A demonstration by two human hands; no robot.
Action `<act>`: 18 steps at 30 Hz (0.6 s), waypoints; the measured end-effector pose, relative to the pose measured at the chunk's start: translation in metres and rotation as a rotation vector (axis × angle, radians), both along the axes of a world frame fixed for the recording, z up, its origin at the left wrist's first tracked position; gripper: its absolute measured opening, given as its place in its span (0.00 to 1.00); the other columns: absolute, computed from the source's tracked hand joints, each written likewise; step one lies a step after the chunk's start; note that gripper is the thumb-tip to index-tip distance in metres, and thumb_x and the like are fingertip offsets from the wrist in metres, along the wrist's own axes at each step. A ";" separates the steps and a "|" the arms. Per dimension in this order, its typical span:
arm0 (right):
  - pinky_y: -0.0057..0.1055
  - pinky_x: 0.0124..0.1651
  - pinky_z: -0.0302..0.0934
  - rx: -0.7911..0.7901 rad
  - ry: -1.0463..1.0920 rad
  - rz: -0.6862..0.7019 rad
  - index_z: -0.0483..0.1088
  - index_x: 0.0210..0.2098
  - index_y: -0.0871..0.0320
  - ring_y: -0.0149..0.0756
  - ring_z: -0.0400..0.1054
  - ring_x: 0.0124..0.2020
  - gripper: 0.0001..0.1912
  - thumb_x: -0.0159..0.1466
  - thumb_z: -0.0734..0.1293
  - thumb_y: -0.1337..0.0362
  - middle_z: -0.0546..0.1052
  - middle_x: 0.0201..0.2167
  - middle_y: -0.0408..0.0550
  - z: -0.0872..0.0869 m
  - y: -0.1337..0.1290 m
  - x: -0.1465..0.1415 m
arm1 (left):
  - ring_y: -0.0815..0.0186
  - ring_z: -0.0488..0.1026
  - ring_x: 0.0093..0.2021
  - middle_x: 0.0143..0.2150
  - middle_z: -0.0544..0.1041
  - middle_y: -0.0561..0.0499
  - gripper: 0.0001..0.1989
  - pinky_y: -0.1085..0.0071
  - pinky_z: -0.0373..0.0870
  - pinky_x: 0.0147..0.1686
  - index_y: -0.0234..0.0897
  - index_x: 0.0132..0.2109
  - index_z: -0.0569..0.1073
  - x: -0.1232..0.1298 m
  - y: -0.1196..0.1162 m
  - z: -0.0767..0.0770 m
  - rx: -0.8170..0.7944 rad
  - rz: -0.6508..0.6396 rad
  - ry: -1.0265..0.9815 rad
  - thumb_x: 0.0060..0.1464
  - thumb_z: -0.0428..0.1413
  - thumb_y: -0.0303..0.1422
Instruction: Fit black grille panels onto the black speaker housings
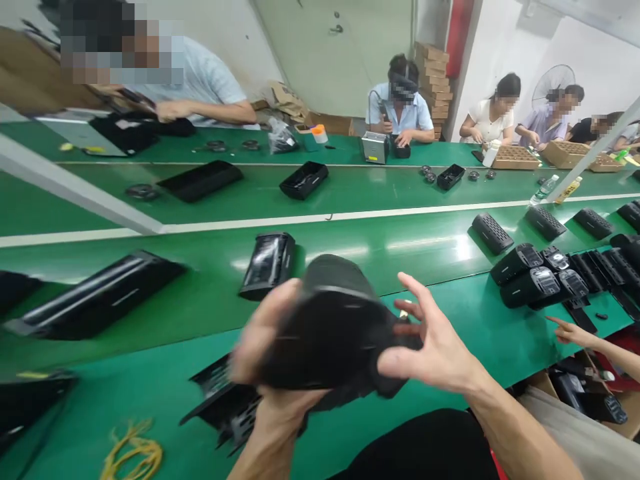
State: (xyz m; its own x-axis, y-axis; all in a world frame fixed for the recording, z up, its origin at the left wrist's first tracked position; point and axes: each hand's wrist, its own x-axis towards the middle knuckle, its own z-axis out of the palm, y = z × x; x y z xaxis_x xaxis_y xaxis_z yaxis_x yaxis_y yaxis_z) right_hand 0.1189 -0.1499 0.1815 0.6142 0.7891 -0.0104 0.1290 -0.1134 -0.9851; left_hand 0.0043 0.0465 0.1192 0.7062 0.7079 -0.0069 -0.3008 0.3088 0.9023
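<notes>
A black plastic housing (325,333), blurred by motion, is held up over the front green bench. My left hand (270,340) wraps round its left side and underside. At its right end is my right hand (430,340), fingers spread and curved, the thumb by the dark edge; whether it grips the part is unclear. Black slatted parts (225,400) lie on the bench below and left of the housing, partly hidden by my left hand and wrist. Behind the housing a glossy black shell (269,263) rests on the green belt.
Yellow cords (133,453) lie at the front left. A long black housing (100,297) is on the belt at left. Several black units (530,287) stand at right, near a co-worker's pointing hand (575,333). A white post (75,183) crosses the left side. Several people sit beyond.
</notes>
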 end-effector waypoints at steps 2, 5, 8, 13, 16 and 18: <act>0.54 0.56 0.73 0.004 0.010 -0.006 0.45 0.78 0.41 0.57 0.67 0.64 0.68 0.50 0.84 0.44 0.62 0.70 0.58 0.003 -0.002 -0.022 | 0.51 0.72 0.67 0.48 0.83 0.48 0.23 0.46 0.61 0.73 0.47 0.37 0.78 -0.003 0.008 -0.007 0.171 0.083 0.019 0.43 0.70 0.57; 0.59 0.64 0.67 -0.068 -0.161 -0.251 0.46 0.77 0.46 0.60 0.61 0.69 0.72 0.44 0.86 0.46 0.54 0.73 0.61 -0.006 0.005 -0.044 | 0.45 0.72 0.66 0.47 0.85 0.48 0.27 0.40 0.48 0.75 0.48 0.31 0.78 0.002 0.003 -0.018 0.664 0.036 0.019 0.28 0.78 0.54; 0.60 0.65 0.64 -0.086 -0.313 -0.437 0.50 0.75 0.50 0.61 0.59 0.70 0.63 0.48 0.83 0.51 0.54 0.72 0.63 -0.024 0.010 -0.046 | 0.45 0.72 0.66 0.53 0.84 0.47 0.22 0.37 0.46 0.75 0.51 0.36 0.81 0.011 -0.017 -0.030 0.870 -0.067 -0.015 0.37 0.76 0.54; 0.55 0.62 0.66 -0.107 -0.161 -0.526 0.60 0.67 0.52 0.54 0.69 0.57 0.48 0.52 0.79 0.50 0.69 0.59 0.57 -0.049 -0.029 -0.029 | 0.44 0.67 0.71 0.64 0.78 0.44 0.28 0.34 0.34 0.75 0.53 0.56 0.81 0.021 -0.030 -0.028 0.998 -0.326 0.063 0.47 0.73 0.47; 0.50 0.57 0.68 -0.142 0.040 -0.463 0.56 0.71 0.52 0.53 0.72 0.53 0.53 0.53 0.79 0.45 0.70 0.58 0.57 -0.066 -0.070 -0.017 | 0.39 0.59 0.75 0.72 0.68 0.36 0.47 0.38 0.42 0.76 0.44 0.69 0.72 0.019 -0.016 -0.022 0.712 -0.377 0.233 0.44 0.73 0.54; 0.48 0.58 0.67 -0.137 0.089 -0.459 0.54 0.73 0.50 0.54 0.71 0.54 0.57 0.53 0.79 0.44 0.70 0.59 0.58 -0.083 -0.093 -0.007 | 0.39 0.59 0.75 0.75 0.64 0.35 0.50 0.43 0.53 0.73 0.41 0.73 0.67 0.016 -0.005 -0.026 0.386 -0.451 0.292 0.48 0.69 0.57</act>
State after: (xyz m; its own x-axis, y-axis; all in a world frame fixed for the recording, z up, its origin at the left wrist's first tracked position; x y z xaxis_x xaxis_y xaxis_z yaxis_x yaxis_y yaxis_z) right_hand 0.1121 -0.2433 0.0985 0.8907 0.4243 -0.1631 -0.0486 -0.2680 -0.9622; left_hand 0.0206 0.0413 0.0935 0.9416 0.3331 -0.0485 0.0566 -0.0148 0.9983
